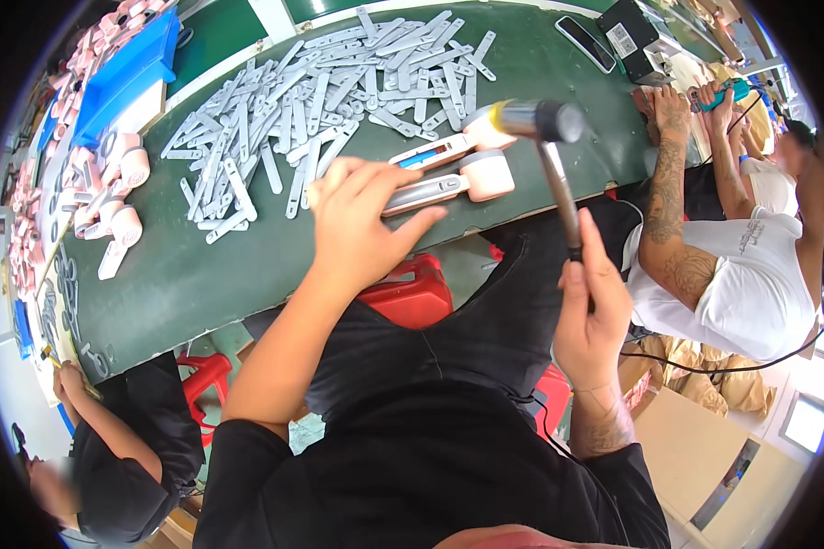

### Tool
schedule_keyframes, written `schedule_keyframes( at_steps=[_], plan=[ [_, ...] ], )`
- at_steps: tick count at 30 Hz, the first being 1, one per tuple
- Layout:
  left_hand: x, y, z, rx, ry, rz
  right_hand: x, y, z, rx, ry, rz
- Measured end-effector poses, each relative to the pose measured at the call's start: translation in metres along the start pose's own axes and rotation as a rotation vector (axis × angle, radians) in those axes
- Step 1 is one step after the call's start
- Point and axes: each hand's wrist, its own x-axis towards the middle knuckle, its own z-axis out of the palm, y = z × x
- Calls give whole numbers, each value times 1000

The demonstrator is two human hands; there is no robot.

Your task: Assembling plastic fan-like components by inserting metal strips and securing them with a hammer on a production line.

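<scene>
My left hand [357, 215] bears on the handle of a pink handheld device [488, 176] at the table's near edge, fingers over its left end and thumb spread along the near side. A grey strip is set in that handle. Just behind lies a second pink device [439, 154], its handle uncovered, with blue and red parts showing inside. Wrapped round the black grip of a hammer [558, 174] is my right hand [590, 311]. The hammer's head, blurred and with a dark end, is raised above the devices' heads and partly hides the second one.
A large heap of grey strips [284, 114] covers the far part of the green table [201, 293]. Pink devices [119, 192] lie at the left beside a blue bin [128, 78]. A phone [586, 44] and black box [636, 41] stand far right. Co-workers sit on both sides.
</scene>
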Motion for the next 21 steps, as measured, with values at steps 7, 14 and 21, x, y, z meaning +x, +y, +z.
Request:
schedule_keyframes(
  at_steps=[7,14,21],
  plan=[
    [-23,-18,-6,-53,-97,-163,-4,6,28,-122,-271,-7],
    [-24,-20,-5,-68,-118,-197,-5,15,36,-145,-308,-20],
    [-24,-21,-5,-102,-130,-302,-2,-3,49,-47,-437,-42]
  ],
)
